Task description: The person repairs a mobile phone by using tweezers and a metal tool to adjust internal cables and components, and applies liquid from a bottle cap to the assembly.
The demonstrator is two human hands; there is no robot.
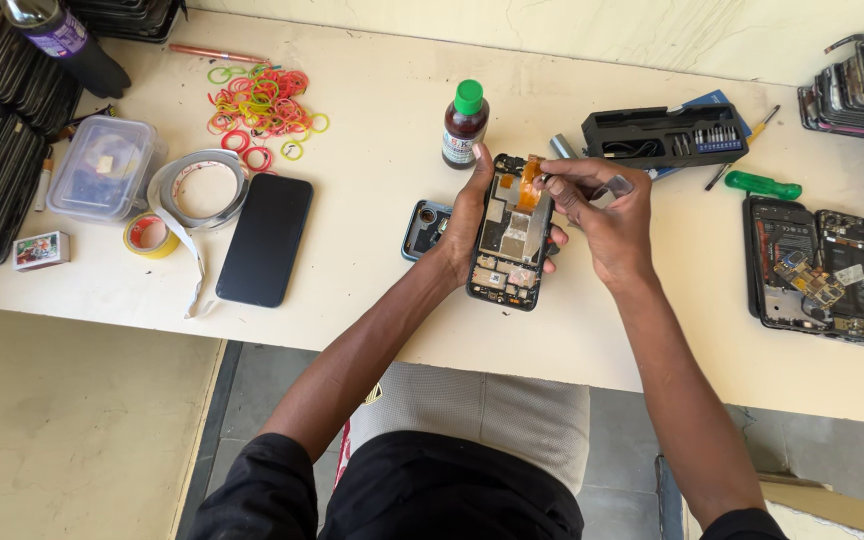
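So I've got the opened phone (510, 235) up off the bench (382, 300) in my left hand (467, 215), fingers wrapped round its long edges and back, with the guts facing me. My right hand (602, 215) is pinched narrow on a small metal tool (607, 188) (tweezers, I think, hard to tell at this size), with the tip at the orange flex strip (529, 182) near the far end of the phone. I'd judge the thing light and stiff enough along the frame, but the inside is fragile: the flex is soft and thin and would tear or crease easily, so the only sane place to hold is by the side rails, never on the boards. Room is decent. Just beyond my hands stands a small brown bottle with a green cap (465, 124), close enough to knock over if I swing that way. A camera-bump cover piece (425, 229) lies just left of my wrist, and a black phone lying flat (266, 240) sits further left, beside the tape rolls (187, 195) and a scatter of rubber bands (264, 110). To the right there's a black bit case (664, 135), a green-handled screwdriver (760, 184) and another gutted phone (814, 270). The near edge of the bench is right below my forearms, so anything dropped could go over into my lap.
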